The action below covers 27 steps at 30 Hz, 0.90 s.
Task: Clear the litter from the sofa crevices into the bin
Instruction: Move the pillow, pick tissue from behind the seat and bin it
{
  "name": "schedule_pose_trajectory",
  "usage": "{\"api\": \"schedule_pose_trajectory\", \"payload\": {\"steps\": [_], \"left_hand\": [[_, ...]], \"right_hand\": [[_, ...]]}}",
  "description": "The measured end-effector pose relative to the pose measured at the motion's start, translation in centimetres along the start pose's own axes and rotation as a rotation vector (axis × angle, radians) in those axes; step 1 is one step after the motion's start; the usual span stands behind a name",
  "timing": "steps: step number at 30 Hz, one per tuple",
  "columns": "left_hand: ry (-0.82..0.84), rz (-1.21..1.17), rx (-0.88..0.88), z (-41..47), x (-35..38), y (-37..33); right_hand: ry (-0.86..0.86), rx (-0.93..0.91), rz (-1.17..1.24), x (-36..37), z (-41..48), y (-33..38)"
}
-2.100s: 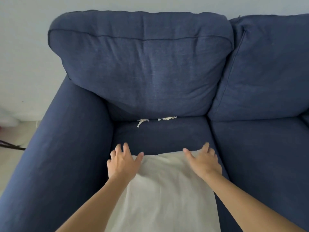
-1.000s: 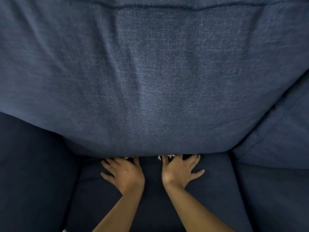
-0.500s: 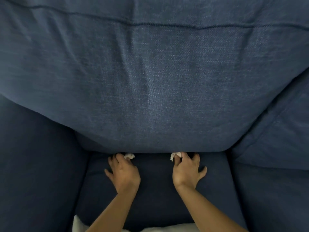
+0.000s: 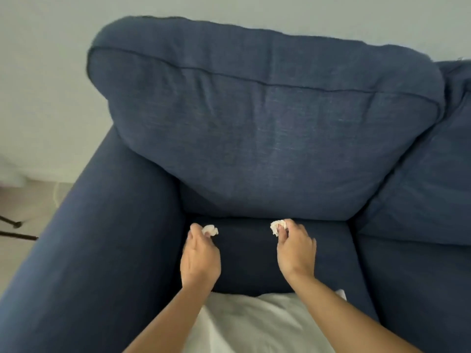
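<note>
A dark blue sofa fills the head view, with a big back cushion (image 4: pixel 267 123) over the seat cushion (image 4: pixel 249 253). My left hand (image 4: pixel 200 258) pinches a small crumpled white paper scrap (image 4: pixel 210 230) just in front of the crevice where back and seat meet. My right hand (image 4: pixel 295 250) holds a second white paper scrap (image 4: pixel 276 226) between fingertips at the same height. Both hands hover over the seat cushion, a little apart. No bin is in view.
A white cloth (image 4: pixel 254 324) lies at the seat's front edge under my forearms. The sofa's left armrest (image 4: pixel 89 250) is beside my left hand, a second back cushion (image 4: pixel 433 174) stands to the right. Floor and thin black legs (image 4: pixel 15 229) show at far left.
My hands reached into the crevice, each pinched a white scrap, and have drawn back from it. My head has pulled back, so the whole cushion and wall are visible again.
</note>
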<state>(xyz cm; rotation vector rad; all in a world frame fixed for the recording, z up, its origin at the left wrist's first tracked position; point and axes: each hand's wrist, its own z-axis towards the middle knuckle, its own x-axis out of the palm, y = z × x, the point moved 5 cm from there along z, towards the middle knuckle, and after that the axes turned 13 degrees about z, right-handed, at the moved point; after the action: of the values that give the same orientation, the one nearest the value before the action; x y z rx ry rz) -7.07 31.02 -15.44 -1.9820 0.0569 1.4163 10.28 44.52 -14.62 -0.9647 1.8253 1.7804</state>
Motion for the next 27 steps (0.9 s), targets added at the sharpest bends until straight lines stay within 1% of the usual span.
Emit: {"api": "schedule_pose_trajectory", "payload": {"steps": [4,7,11,15,18,21,24,27], "left_hand": [[-0.059,-0.096,0.086,-0.9,-8.7,1.1],[-0.113,-0.142,0.070,-0.9,-16.1,4.0],[-0.223,-0.114,-0.005,-1.9,-25.2,11.6],[-0.302,-0.083,-0.118,-4.7,-32.2,21.8],[-0.339,-0.049,-0.204,-8.0,-35.2,30.1],[-0.348,0.025,-0.311,-11.6,-36.3,38.8],[-0.251,0.087,-0.466,-15.4,-35.4,46.9],[-0.184,0.070,-0.579,-19.2,-33.3,53.2]], "right_hand": [[0.026,-0.104,0.087,0.2,-4.1,7.7],[0.060,-0.212,0.147,1.4,-7.9,14.8],[0.175,-0.305,0.172,4.7,-14.7,23.3],[0.319,-0.383,0.219,9.2,-23.3,29.9],[0.480,-0.422,0.245,13.2,-30.4,33.2],[0.664,-0.443,0.171,18.4,-37.7,34.4],[0.798,-0.501,0.018,23.9,-44.5,33.7],[0.899,-0.536,-0.131,28.5,-50.4,31.5]]}}
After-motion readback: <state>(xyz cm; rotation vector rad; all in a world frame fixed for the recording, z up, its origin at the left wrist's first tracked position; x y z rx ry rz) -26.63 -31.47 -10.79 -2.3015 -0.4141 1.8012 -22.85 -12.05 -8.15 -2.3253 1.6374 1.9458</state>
